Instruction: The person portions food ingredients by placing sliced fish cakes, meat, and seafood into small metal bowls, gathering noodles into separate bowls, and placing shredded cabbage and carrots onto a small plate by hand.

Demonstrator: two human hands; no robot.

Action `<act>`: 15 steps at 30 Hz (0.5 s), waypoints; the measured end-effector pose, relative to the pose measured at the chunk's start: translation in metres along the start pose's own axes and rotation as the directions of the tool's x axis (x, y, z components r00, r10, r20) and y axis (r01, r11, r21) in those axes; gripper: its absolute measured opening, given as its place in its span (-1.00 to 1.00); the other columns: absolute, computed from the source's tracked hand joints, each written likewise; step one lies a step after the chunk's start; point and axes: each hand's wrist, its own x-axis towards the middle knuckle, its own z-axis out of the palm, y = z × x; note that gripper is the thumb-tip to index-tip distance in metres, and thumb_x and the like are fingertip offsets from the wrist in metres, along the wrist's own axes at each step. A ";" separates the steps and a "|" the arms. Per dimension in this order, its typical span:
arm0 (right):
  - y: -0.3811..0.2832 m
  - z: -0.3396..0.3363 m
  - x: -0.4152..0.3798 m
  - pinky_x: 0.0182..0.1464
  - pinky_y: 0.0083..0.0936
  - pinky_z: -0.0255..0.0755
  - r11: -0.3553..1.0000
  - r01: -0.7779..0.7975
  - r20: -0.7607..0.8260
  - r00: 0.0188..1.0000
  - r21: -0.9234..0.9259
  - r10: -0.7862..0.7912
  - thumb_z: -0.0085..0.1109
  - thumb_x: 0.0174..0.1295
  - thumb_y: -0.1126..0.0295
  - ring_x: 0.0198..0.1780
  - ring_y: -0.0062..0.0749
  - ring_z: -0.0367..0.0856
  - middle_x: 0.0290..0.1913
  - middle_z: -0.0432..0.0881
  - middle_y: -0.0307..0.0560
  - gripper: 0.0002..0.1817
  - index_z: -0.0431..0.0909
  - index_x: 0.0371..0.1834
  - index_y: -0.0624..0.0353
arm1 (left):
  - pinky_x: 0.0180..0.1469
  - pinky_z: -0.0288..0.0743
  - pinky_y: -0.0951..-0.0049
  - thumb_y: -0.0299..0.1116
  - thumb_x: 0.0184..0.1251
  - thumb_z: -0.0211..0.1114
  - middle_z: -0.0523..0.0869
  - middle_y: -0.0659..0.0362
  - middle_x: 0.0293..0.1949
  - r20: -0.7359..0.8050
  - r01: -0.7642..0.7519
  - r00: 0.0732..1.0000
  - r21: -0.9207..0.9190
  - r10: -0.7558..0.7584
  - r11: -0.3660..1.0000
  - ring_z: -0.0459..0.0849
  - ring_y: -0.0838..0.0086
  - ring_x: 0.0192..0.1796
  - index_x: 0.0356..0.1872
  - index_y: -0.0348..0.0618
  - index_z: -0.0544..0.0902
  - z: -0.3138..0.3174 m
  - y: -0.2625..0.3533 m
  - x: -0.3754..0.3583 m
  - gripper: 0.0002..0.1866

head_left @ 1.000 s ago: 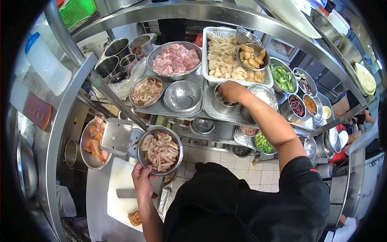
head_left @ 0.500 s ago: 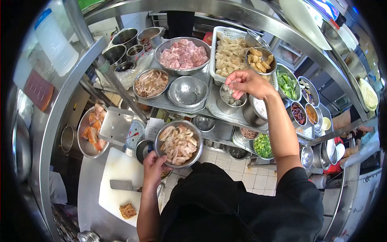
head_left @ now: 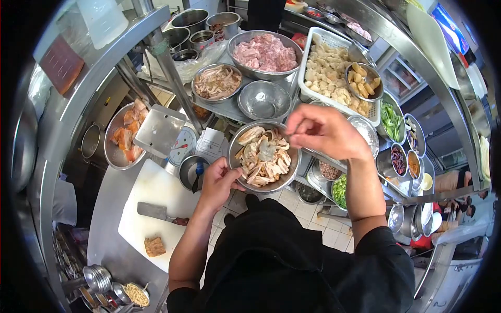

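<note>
My left hand (head_left: 219, 182) grips the left rim of a steel bowl (head_left: 296, 169), thumb over the edge. Sliced pale meat (head_left: 255, 169) fills the bowl, and a greyish, translucent clump (head_left: 267, 150) shows on top or just above it. At the bowl's right edge hovers my right hand (head_left: 326, 133), its fingers loosely curled and slightly apart, with nothing visible in them. Behind, an empty steel bowl (head_left: 265, 99) stands beside a bowl of similar sliced meat (head_left: 217, 83).
On the left, a cleaver (head_left: 152, 209) and a browned piece (head_left: 154, 247) lie on a white cutting board (head_left: 169, 185). A dial scale (head_left: 181, 146) stands behind. Raw meat (head_left: 265, 52) and a white basket (head_left: 308, 83) sit on the shelf, below a metal frame (head_left: 412, 62).
My right hand has moved left and down from a steel container to the bowl, and the greyish clump has left its fingers. The bowl in my left hand has shifted right and up.
</note>
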 end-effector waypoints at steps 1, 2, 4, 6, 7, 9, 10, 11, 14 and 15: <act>-0.004 -0.002 -0.008 -0.34 -0.73 0.37 0.999 0.001 -0.053 0.999 0.044 0.002 0.29 0.15 0.56 -0.37 -0.76 0.49 -0.39 0.55 -0.36 -0.85 0.55 -0.24 0.21 | -0.40 0.68 0.53 -0.48 0.32 0.20 0.64 0.13 -0.35 -0.017 -0.012 1.000 -0.015 0.012 1.000 0.66 0.56 -0.39 -0.30 -0.28 0.51 -0.002 0.000 -0.002 -0.92; 0.000 -0.005 -0.018 -0.34 -0.73 0.38 0.999 -0.038 -0.066 0.997 0.025 0.040 0.28 0.16 0.56 -0.36 -0.76 0.49 -0.39 0.55 -0.36 -0.87 0.55 -0.25 0.21 | -0.40 0.68 0.53 -0.48 0.32 0.20 0.64 0.13 -0.35 -0.035 -0.015 0.999 -0.023 0.014 1.000 0.66 0.56 -0.39 -0.30 -0.28 0.51 -0.005 -0.002 -0.004 -0.92; 0.011 -0.014 -0.034 -0.33 -0.68 0.42 0.998 -0.037 -0.037 0.999 -0.049 0.036 0.27 0.17 0.56 -0.35 -0.72 0.52 -0.42 0.57 -0.34 -0.90 0.56 -0.28 0.22 | -0.39 0.69 0.52 -0.48 0.32 0.21 0.65 0.13 -0.34 -0.096 -0.046 0.994 -0.026 0.043 0.999 0.66 0.56 -0.37 -0.28 -0.29 0.51 -0.012 -0.004 -0.013 -0.91; 0.032 -0.012 -0.043 -0.33 -0.58 0.47 0.980 -0.073 0.122 0.988 -0.186 0.097 0.29 0.12 0.53 -0.37 -0.57 0.63 -0.42 0.65 -0.23 -0.93 0.61 -0.35 0.18 | -0.38 0.69 0.50 -0.48 0.32 0.21 0.65 0.13 -0.33 -0.199 -0.075 0.978 -0.051 0.063 0.996 0.67 0.54 -0.34 -0.26 -0.27 0.51 -0.023 -0.013 -0.025 -0.92; 0.056 -0.015 -0.048 -0.33 -0.50 0.49 0.953 -0.006 0.238 0.968 -0.302 0.082 0.29 0.11 0.46 -0.37 -0.37 0.66 -0.41 0.66 -0.15 -0.94 0.63 -0.36 0.14 | -0.38 0.70 0.49 -0.48 0.33 0.21 0.65 0.14 -0.33 -0.220 -0.076 0.973 -0.030 0.067 0.997 0.68 0.52 -0.33 -0.25 -0.25 0.51 -0.020 -0.015 -0.031 -0.92; 0.084 -0.010 -0.053 -0.33 -0.45 0.49 0.918 -0.078 0.292 0.935 -0.388 0.203 0.27 0.12 0.41 -0.37 -0.21 0.65 -0.41 0.66 -0.11 -0.96 0.66 -0.37 0.07 | -0.38 0.70 0.47 -0.51 0.33 0.21 0.66 0.17 -0.33 -0.293 -0.106 0.950 0.010 0.105 0.994 0.69 0.50 -0.29 -0.23 -0.21 0.52 -0.015 -0.019 -0.044 -0.93; 0.105 -0.014 -0.049 -0.32 -0.45 0.49 0.918 -0.068 0.343 0.915 -0.391 0.214 0.30 0.08 0.46 -0.37 -0.24 0.65 -0.42 0.66 -0.09 -0.93 0.67 -0.36 0.11 | -0.39 0.69 0.48 -0.52 0.33 0.21 0.65 0.17 -0.34 -0.295 -0.165 0.942 0.005 0.159 0.986 0.67 0.53 -0.30 -0.24 -0.22 0.51 -0.013 -0.036 -0.043 -0.94; 0.123 -0.022 -0.040 -0.31 -0.48 0.48 0.975 0.061 0.387 0.922 -0.212 0.027 0.34 0.04 0.52 -0.38 -0.32 0.64 -0.41 0.66 -0.06 -0.89 0.66 -0.34 0.17 | -0.40 0.69 0.49 -0.53 0.33 0.21 0.65 0.17 -0.35 -0.358 -0.184 0.918 -0.001 0.171 0.983 0.67 0.55 -0.32 -0.24 -0.23 0.51 0.000 -0.033 -0.045 -0.94; 0.161 -0.011 -0.003 -0.21 -0.61 0.48 0.996 -0.084 0.430 0.901 0.041 0.059 0.27 0.20 0.51 -0.33 -0.59 0.58 -0.38 0.63 -0.23 -0.92 0.61 -0.27 0.26 | -0.41 0.66 0.53 -0.55 0.32 0.21 0.64 0.18 -0.37 -0.498 -0.214 0.849 -0.023 0.175 0.976 0.65 0.58 -0.36 -0.26 -0.25 0.51 0.027 -0.049 -0.048 -0.95; 0.171 -0.004 0.015 -0.20 -0.60 0.50 0.985 -0.128 0.492 0.869 0.120 0.053 0.20 0.29 0.46 -0.33 -0.60 0.56 -0.31 0.62 -0.25 -0.86 0.55 -0.15 0.28 | -0.40 0.66 0.54 -0.56 0.32 0.21 0.64 0.19 -0.38 -0.555 -0.184 0.819 -0.018 0.144 0.983 0.65 0.59 -0.36 -0.27 -0.26 0.51 0.037 -0.046 -0.051 -0.95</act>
